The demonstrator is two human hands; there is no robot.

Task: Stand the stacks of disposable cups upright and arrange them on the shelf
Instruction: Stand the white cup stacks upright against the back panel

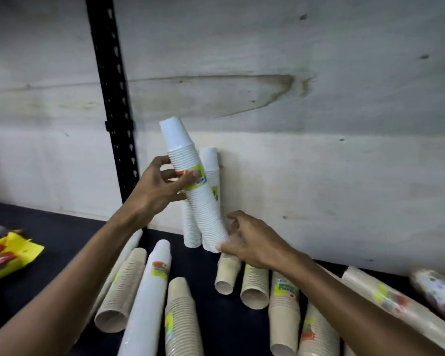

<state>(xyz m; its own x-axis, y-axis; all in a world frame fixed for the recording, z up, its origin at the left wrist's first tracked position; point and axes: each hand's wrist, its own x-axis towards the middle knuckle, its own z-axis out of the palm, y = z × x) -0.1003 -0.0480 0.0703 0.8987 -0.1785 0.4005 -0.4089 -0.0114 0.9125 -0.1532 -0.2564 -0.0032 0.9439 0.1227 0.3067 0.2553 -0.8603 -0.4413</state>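
A white cup stack (188, 176) with a yellow-green label leans left, its top away from the wall, its base on the dark shelf (62, 227). My left hand (162, 186) grips it at the label. My right hand (247, 240) holds its lower end with thumb and fingers. Behind it two more white stacks stand upright against the wall: one (212, 170) taller, one (190, 232) partly hidden. Several beige stacks (121, 286) and a long white stack (149, 299) lie flat on the shelf in front.
A black perforated shelf post (113, 98) rises left of the stacks. A pale wooden back wall (319, 150) closes the shelf. Yellow snack packets (8, 253) lie at far left. A patterned wrapped stack (437, 291) lies at far right.
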